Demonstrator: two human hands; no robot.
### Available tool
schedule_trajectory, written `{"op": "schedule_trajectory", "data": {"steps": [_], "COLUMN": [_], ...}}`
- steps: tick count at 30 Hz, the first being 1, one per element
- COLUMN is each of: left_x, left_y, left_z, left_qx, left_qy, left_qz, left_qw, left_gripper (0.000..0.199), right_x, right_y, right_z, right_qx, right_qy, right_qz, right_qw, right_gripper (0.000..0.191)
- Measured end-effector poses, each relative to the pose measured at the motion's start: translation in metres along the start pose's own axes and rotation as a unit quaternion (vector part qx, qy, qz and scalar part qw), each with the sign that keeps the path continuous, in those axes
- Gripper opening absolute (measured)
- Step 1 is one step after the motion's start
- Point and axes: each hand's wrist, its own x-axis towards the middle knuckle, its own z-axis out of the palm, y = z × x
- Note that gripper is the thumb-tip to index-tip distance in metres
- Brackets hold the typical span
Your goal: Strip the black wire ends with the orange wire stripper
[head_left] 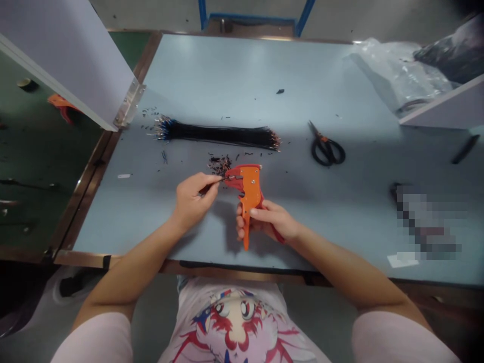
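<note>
My right hand (270,219) is wrapped round the handles of an orange and red wire stripper (251,189), whose jaws point left. My left hand (196,198) pinches a thin dark wire, its end at the stripper's red jaws; much of the wire is hidden by the fingers. Behind the tool is a small pile of dark cut bits (219,164). Farther back lies a long bundle of black wires (223,135), with blue and metal ends at the left and coppery ends at the right.
Black-handled scissors (328,151) lie right of the bundle on the blue-grey table (242,65). Clear plastic bags (408,70) are at the back right, beside a white panel (446,103). Another white panel (71,55) stands at the left. A pixelated object is at the right.
</note>
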Motion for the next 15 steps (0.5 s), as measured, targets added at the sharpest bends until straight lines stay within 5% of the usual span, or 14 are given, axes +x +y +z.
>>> {"op": "schedule_trajectory", "data": {"steps": [15], "left_x": [-0.0016], "left_y": [-0.0017], "left_z": [0.0015], "left_qx": [0.022], "left_qy": [0.007], "left_qz": [0.044], "left_qw": [0.999], "left_gripper": [0.013], "right_x": [-0.0033], "right_y": [-0.0017], "right_z": [0.0014], "right_qx": [-0.019], "right_qy": [-0.001], "right_qz": [0.008], "right_qw": [1.0], "right_gripper": [0.022]}}
